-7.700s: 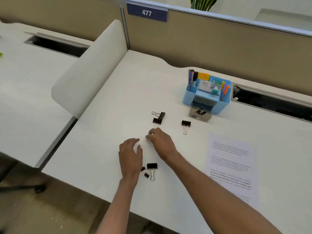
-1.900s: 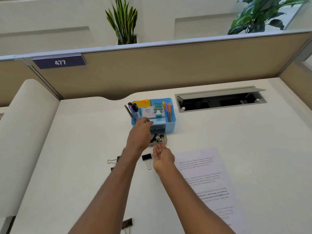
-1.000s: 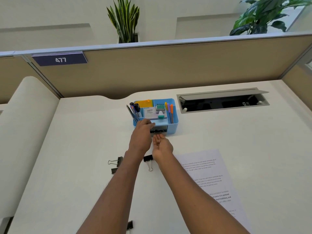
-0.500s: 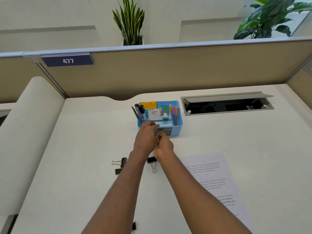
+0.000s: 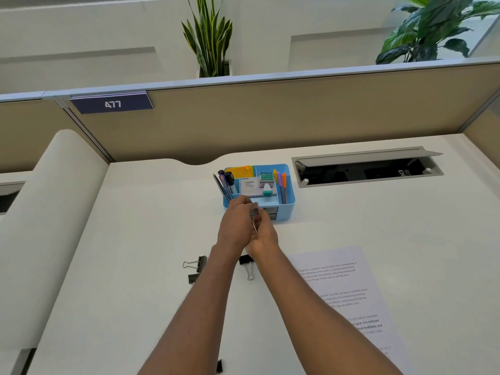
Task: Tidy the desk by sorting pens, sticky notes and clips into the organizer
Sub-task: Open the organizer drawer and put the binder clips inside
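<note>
The blue organizer (image 5: 287,203) stands at the back of the white desk (image 5: 140,253). It holds dark pens (image 5: 226,182), orange sticky notes (image 5: 239,171), coloured pens (image 5: 281,182) and a grey front drawer (image 5: 271,213), pushed in. My left hand (image 5: 234,226) grips the organizer's front edge above the drawer. Beside it, my right hand (image 5: 266,235) pinches a thin silver wire that looks like a binder clip's handle; the clip's body is hidden. Loose black binder clips lie nearer: a pair (image 5: 198,265), one (image 5: 247,262) under my wrists, one (image 5: 219,366) at the frame's bottom.
A printed sheet of paper (image 5: 349,290) lies to the right of my right arm. An open cable slot (image 5: 365,173) is set into the desk right of the organizer. A tan partition (image 5: 270,117) closes the back; a curved white divider (image 5: 54,212) bounds the left.
The drawer, open with clips 1.9 s ago, is pushed in. My right hand turned from palm up and flat to curled, with a thin wire between its fingers. My left hand stayed at the organizer.
</note>
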